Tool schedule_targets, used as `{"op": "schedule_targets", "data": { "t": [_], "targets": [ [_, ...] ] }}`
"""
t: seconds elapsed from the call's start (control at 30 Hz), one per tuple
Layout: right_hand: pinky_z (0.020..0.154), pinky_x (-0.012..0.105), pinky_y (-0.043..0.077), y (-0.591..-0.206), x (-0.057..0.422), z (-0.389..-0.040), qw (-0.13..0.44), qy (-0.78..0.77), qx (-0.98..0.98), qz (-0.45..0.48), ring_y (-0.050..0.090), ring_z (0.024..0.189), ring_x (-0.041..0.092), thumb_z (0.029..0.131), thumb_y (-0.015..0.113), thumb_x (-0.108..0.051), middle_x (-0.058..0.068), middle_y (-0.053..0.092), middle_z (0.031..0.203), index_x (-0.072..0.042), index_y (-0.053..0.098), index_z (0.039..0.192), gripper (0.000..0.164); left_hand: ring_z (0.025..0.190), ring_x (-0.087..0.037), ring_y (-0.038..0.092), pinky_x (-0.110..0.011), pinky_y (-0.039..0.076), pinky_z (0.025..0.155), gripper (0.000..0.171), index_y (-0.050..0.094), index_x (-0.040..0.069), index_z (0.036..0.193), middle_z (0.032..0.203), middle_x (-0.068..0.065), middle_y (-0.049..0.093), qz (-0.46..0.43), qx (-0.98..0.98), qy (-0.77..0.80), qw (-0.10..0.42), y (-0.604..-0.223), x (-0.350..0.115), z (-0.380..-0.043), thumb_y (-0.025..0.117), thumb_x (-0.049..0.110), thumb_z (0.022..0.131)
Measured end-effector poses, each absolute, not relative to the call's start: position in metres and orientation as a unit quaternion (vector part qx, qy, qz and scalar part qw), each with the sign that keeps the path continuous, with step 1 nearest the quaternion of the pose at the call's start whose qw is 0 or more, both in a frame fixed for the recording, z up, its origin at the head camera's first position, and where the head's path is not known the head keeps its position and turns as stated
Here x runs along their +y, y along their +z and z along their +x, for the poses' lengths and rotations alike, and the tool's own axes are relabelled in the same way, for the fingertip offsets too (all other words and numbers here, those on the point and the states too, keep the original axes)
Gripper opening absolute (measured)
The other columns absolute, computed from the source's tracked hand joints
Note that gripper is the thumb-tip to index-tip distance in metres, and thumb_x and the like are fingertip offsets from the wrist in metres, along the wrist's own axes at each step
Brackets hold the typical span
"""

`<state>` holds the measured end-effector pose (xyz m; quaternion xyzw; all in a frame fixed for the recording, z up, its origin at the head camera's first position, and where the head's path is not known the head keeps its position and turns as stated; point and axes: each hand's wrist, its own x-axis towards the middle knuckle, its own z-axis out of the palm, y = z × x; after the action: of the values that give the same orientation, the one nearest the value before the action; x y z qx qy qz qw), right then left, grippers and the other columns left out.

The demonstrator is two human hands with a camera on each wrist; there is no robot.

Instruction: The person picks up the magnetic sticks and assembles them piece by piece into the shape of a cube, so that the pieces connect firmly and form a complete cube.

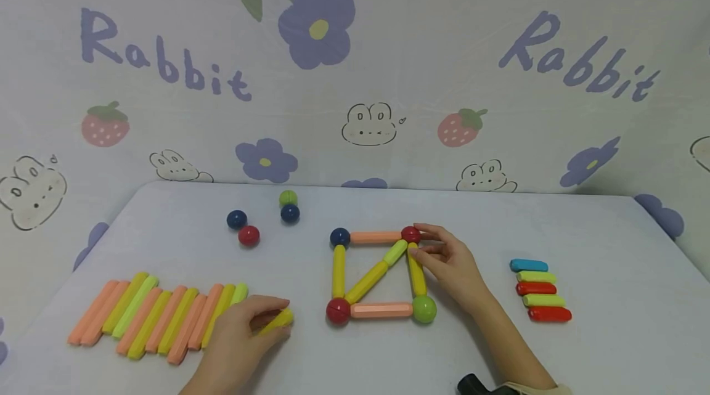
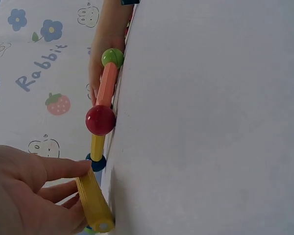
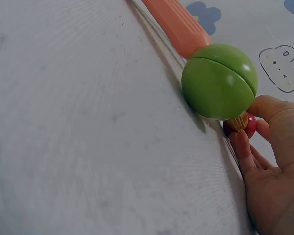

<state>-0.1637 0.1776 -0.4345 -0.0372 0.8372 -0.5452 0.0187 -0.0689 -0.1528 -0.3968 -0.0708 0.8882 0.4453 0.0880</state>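
Left hand and right hand, each with a grip

We see the two hands well apart; the left pinches a yellow stick between thumb and fingers, to the right of the row of sticks; the right grips the red ball at the far right corner of a stick-and-ball frame, its thumb by the yellow side stick; the frame lies on the white table; further right we find five short sticks

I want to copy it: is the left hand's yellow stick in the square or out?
Out: the left hand holds the yellow stick beside the square, with white table showing between them.
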Motion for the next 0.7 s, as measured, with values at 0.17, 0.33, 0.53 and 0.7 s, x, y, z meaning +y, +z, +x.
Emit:
{"op": "schedule_targets", "data": {
  "t": [0.17, 0.33, 0.53, 0.7],
  "targets": [
    [0.086, 0.014, 0.055, -0.435, 0.179, -0.164, 0.020, -0.549, 0.835, -0.036, 0.065, 0.115, 0.030, 0.103, 0.071, -0.021, 0.016, 0.062, 0.141, -0.012, 0.056, 0.149, 0.049, 0.111, -0.022, 0.072, -0.040, 0.061, 0.097, 0.030, 0.076, 0.005, 0.122, 0.119, -0.006, 0.077, -0.050, 0.887, 0.454, 0.059, -0.386, -0.143, -0.081, 0.079, 0.001, 0.093],
    [0.086, 0.014, 0.055, -0.435, 0.179, -0.164, 0.019, -0.550, 0.834, -0.037, 0.065, 0.115, 0.030, 0.103, 0.071, -0.020, 0.016, 0.062, 0.141, -0.012, 0.057, 0.149, 0.049, 0.111, -0.028, 0.074, -0.041, 0.062, 0.094, 0.031, 0.076, 0.005, 0.123, 0.116, -0.009, 0.078, -0.023, 0.884, 0.466, 0.016, -0.374, -0.127, -0.098, 0.080, 0.003, 0.092],
    [0.086, 0.013, 0.055, -0.436, 0.179, -0.164, 0.017, -0.551, 0.833, -0.041, 0.065, 0.114, 0.030, 0.103, 0.071, -0.019, 0.017, 0.062, 0.141, -0.011, 0.056, 0.149, 0.049, 0.115, -0.031, 0.073, -0.043, 0.061, 0.098, 0.032, 0.073, 0.006, 0.125, 0.120, -0.010, 0.076, -0.016, 0.862, 0.504, -0.041, -0.360, -0.105, -0.125, 0.079, 0.005, 0.094],
    [0.086, 0.013, 0.054, -0.436, 0.179, -0.164, 0.016, -0.549, 0.834, -0.042, 0.065, 0.113, 0.029, 0.103, 0.071, -0.019, 0.017, 0.062, 0.140, -0.011, 0.056, 0.149, 0.050, 0.116, -0.032, 0.073, -0.043, 0.060, 0.099, 0.032, 0.072, 0.005, 0.126, 0.120, -0.012, 0.075, -0.001, 0.836, 0.540, -0.100, -0.356, -0.090, -0.151, 0.079, 0.005, 0.095]
  ]
}}
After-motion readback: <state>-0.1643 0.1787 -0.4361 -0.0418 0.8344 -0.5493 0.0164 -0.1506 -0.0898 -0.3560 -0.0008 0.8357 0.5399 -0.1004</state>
